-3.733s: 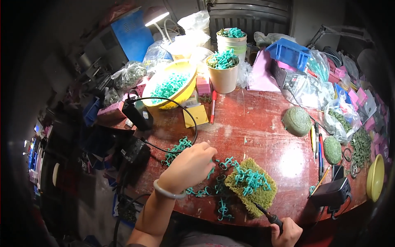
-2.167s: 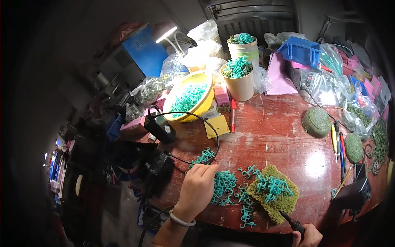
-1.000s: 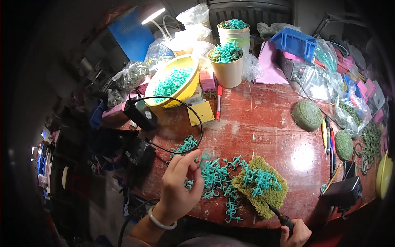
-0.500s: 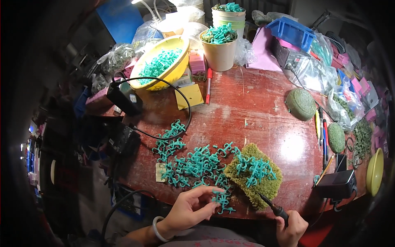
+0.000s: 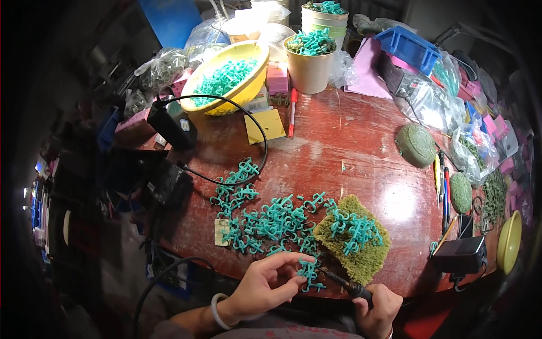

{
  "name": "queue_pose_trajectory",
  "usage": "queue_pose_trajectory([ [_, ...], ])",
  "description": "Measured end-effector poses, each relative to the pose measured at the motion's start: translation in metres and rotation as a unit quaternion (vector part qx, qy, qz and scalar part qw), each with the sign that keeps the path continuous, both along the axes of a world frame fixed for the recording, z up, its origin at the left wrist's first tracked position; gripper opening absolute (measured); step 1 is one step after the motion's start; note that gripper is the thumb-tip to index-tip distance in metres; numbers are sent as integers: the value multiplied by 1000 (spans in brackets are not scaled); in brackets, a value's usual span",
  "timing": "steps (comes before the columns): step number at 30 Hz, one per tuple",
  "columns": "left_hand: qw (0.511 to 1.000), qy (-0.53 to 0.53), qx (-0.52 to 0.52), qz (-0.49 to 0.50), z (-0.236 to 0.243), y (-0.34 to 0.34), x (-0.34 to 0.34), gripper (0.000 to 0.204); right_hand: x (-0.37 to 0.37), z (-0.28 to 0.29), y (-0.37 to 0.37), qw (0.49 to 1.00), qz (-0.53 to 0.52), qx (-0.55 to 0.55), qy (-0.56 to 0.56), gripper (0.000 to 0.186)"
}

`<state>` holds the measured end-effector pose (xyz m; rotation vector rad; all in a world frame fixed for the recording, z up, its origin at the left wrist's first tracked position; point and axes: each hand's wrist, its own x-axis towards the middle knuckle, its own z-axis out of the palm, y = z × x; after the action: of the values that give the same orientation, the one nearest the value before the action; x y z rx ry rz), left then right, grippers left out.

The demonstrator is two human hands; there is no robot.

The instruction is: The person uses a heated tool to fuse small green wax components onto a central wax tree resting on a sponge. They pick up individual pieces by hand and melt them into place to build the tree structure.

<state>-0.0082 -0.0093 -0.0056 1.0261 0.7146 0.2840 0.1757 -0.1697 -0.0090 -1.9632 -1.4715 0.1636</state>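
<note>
My left hand (image 5: pixel 265 282), a pale bangle at its wrist, pinches a small teal ring-shaped piece (image 5: pixel 308 270) between thumb and index finger, at the table's front edge. With my right hand (image 5: pixel 380 309) I grip the black handle of a pen-shaped tool (image 5: pixel 354 288), like a soldering iron. Its slim tip points left and reaches the teal pieces by my left fingertips; whether it touches them I cannot tell. Just beyond my hands lies a loose pile of teal ring-shaped pieces (image 5: pixel 274 219). To its right, a mossy green sponge-like pad (image 5: pixel 370 263) carries more of them.
A black cable (image 5: pixel 265 141) loops over the red table (image 5: pixel 339 147). A yellow basin (image 5: pixel 257 73) and a white bucket (image 5: pixel 307 73) of teal pieces stand behind. Pens (image 5: pixel 446 181), round green stones (image 5: pixel 416 146) and a black box (image 5: pixel 460 254) line the right side.
The tool in my right hand has moved left, its tip going from the green pad to the teal pieces by my left hand. My left hand keeps its pinch.
</note>
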Motion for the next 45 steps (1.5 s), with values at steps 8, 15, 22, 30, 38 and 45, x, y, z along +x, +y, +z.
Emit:
queue_pose_trajectory([
  [8,1000,3,11,-7,1,1,-1,40,0,-2,0,1000,0,3,-3,29],
  [15,1000,2,10,-1,1,-1,0,39,0,-4,0,1000,1,3,-18,30],
  [22,1000,-4,17,1,0,-1,0,39,-1,-5,0,1000,1,-3,-20,30],
  [30,1000,4,15,-2,0,0,1,38,2,-1,-6,1000,-13,0,-18,32],
  [38,1000,-2,-6,-2,3,2,1,36,23,2,-39,987,-97,-43,-120,36],
  [45,1000,6,6,-12,2,3,1,37,11,6,-20,996,-69,-7,-50,35],
])
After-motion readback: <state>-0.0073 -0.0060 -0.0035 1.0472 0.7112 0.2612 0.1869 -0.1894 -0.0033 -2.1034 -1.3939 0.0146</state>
